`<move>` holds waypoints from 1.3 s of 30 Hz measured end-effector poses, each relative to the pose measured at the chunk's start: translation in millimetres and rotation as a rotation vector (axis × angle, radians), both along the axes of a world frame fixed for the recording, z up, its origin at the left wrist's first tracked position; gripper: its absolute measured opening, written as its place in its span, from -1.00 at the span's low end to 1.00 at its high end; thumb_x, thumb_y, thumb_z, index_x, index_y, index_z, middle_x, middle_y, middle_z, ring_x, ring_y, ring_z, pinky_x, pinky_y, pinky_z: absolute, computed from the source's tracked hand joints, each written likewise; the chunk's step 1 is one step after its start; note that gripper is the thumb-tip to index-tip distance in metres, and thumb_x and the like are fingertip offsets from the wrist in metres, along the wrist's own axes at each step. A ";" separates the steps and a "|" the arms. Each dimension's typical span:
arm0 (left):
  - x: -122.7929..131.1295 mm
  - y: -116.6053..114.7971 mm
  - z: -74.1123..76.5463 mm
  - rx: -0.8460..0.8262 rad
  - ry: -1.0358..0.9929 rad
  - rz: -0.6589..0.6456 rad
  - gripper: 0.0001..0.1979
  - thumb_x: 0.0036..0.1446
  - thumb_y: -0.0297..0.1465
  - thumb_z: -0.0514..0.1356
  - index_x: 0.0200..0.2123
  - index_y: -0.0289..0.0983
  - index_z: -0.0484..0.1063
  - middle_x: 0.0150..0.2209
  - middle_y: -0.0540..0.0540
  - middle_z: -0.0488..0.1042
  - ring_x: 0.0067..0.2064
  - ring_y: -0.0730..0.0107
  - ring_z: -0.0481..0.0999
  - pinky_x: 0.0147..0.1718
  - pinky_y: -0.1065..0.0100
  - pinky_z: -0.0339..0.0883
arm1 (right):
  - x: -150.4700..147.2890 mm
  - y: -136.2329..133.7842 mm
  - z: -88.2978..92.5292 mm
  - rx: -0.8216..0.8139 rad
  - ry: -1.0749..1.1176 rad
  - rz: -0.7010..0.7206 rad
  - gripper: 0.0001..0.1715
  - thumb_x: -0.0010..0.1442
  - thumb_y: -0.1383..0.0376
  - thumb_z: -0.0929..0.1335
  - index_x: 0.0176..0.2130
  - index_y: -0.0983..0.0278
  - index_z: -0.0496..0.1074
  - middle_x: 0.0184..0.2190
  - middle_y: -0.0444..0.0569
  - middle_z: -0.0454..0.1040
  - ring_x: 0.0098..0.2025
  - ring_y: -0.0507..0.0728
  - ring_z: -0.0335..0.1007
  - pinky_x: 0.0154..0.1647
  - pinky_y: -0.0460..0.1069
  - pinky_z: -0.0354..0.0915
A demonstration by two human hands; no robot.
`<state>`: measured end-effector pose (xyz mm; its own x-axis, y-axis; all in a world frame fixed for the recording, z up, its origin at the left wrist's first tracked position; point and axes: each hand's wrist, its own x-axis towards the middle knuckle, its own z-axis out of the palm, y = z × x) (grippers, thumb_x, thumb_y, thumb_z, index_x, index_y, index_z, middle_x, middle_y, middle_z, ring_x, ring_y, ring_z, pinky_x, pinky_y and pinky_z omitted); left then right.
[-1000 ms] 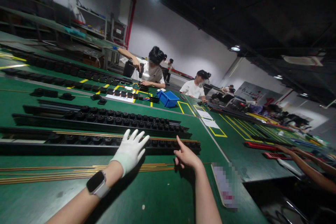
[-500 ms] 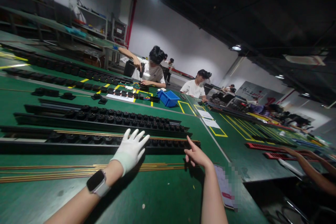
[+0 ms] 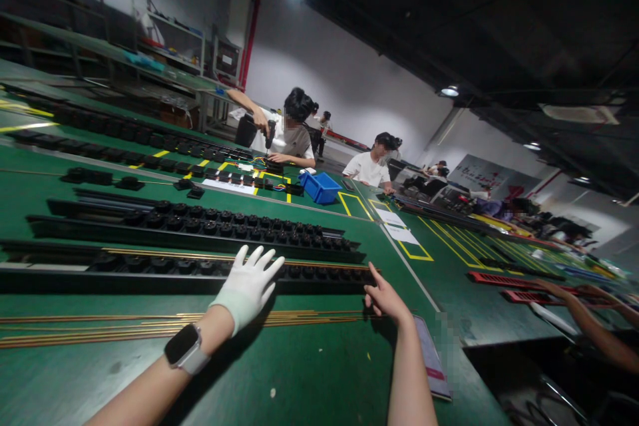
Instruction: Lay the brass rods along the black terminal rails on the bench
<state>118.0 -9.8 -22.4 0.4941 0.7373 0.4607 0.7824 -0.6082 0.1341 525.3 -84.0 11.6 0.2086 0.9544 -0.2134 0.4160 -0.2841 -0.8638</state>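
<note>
In a white glove, my left hand lies with fingers spread on the nearest long black channel. A row of round black parts sits inside this channel. Thin brass-coloured rods run lengthwise along the top of these parts, and the gloved fingertips reach across them. My bare right hand is at the channel's right end; its index finger is stretched out to the rod ends, the other fingers loosely bent. Whether that fingertip presses on the rods I cannot tell. Neither hand grips anything.
Several loose rods lie on the green table in front of the channel. More black channels stand behind it. A phone-like flat device lies right of my forearm. Beyond are a blue bin and a co-worker holding a power driver.
My right hand has shifted a little to the right along the end of the channel, its index finger still stretched out. My left hand stays in place.
</note>
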 end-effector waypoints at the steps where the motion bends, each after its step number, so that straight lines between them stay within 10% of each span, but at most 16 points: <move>1: 0.0 -0.2 0.2 0.000 -0.001 0.001 -0.48 0.33 -0.20 0.12 0.33 -0.01 0.37 0.36 -0.17 0.37 0.37 -0.11 0.29 0.41 -0.25 -0.20 | 2.2 -0.2 -1.1 0.008 0.006 -0.016 0.09 0.31 0.22 0.30 0.54 0.25 -0.40 -0.60 -0.24 0.48 -0.75 -0.02 0.18 -0.70 -0.18 0.00; 17: -1.0 -0.9 0.8 0.011 0.018 -0.005 -0.48 0.33 -0.23 0.11 0.34 -0.01 0.34 0.36 -0.16 0.38 0.36 -0.11 0.30 0.41 -0.25 -0.18 | 12.7 -4.7 -0.4 0.153 0.044 -0.132 0.08 0.26 0.16 0.35 0.54 0.28 -0.20 -0.63 -0.27 0.41 -0.76 -0.04 0.05 -0.72 -0.17 -0.11; 24: -1.2 -0.8 0.2 0.001 0.011 -0.005 -0.48 0.34 -0.22 0.12 0.34 -0.01 0.34 0.36 -0.16 0.37 0.37 -0.10 0.30 0.41 -0.24 -0.19 | -32.3 13.8 23.4 0.482 0.758 -0.199 -0.28 0.28 0.23 0.37 0.38 0.18 0.25 -0.65 -0.43 0.08 -0.75 -0.12 -0.11 -0.68 -0.19 -0.03; 30: -0.9 -1.5 1.3 0.009 0.012 -0.005 -0.49 0.34 -0.22 0.12 0.34 -0.01 0.35 0.35 -0.15 0.39 0.36 -0.10 0.30 0.40 -0.25 -0.16 | -41.5 28.9 20.5 0.505 1.293 -0.393 -0.58 0.18 0.50 0.35 0.04 0.27 0.39 -0.66 -0.46 0.20 -0.78 -0.16 -0.02 -0.71 -0.22 0.00; 39: -1.1 -2.0 1.4 0.012 0.013 0.000 -0.49 0.35 -0.23 0.12 0.34 -0.01 0.35 0.34 -0.15 0.40 0.37 -0.10 0.30 0.40 -0.25 -0.17 | -52.1 34.0 1.4 0.521 1.431 -0.469 -0.62 0.12 0.58 0.31 -0.09 0.26 0.29 -0.69 -0.51 0.22 -0.80 -0.18 0.04 -0.72 -0.27 -0.01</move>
<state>116.9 -11.8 -21.0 0.5003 0.7318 0.4629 0.7839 -0.6098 0.1169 473.1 -50.0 13.0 0.4152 0.8941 -0.1681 -0.8233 0.2906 -0.4876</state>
